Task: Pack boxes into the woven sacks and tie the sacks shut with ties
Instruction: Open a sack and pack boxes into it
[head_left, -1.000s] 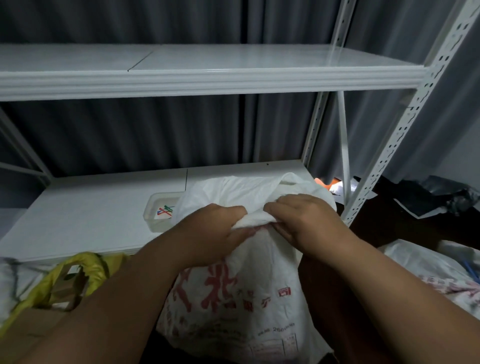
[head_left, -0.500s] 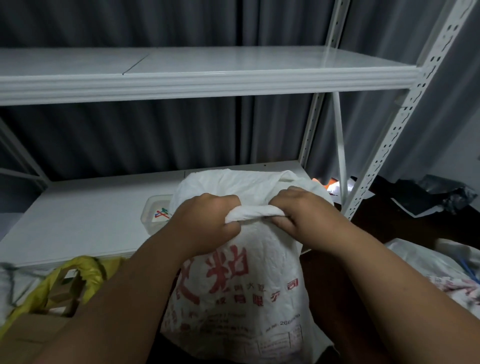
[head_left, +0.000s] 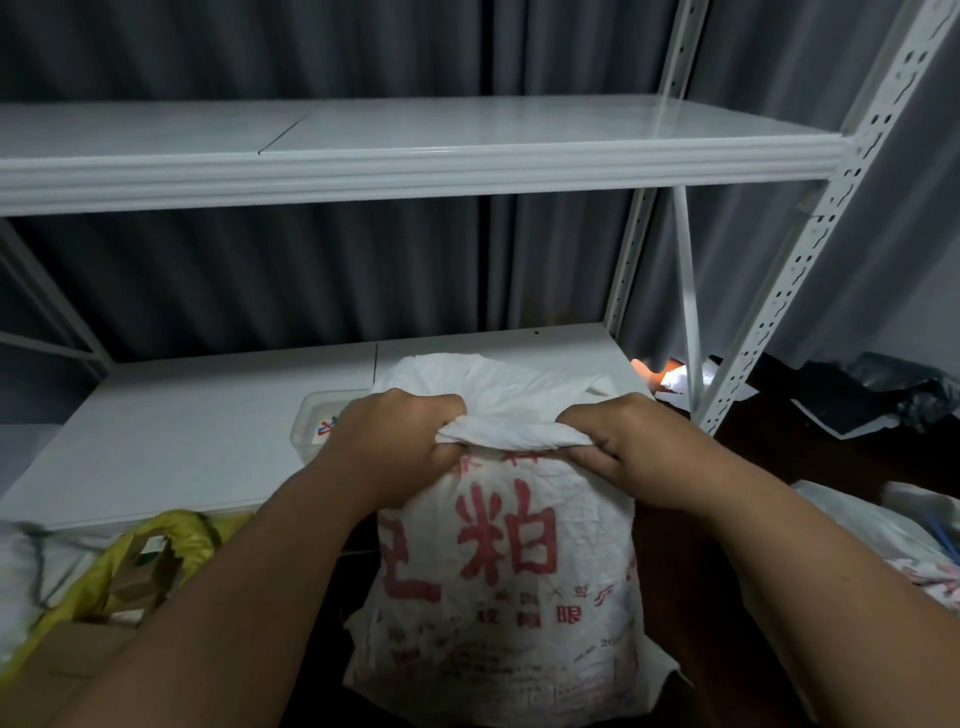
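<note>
A white woven sack with red printed characters stands upright in front of me, bulging and full. Its top is gathered into a twisted roll. My left hand grips the left end of that roll and my right hand grips the right end, both fists curled around the fabric. The loose mouth of the sack flops over behind my hands. What is inside the sack is hidden. No tie is visible in my hands.
A white metal rack has a lower shelf just behind the sack and an upper shelf overhead. A clear plastic tub sits on the lower shelf. A yellow bag with cardboard lies left; another printed sack lies right.
My hands have spread apart along the sack's gathered top and lifted it, so more of the red print shows below the roll.
</note>
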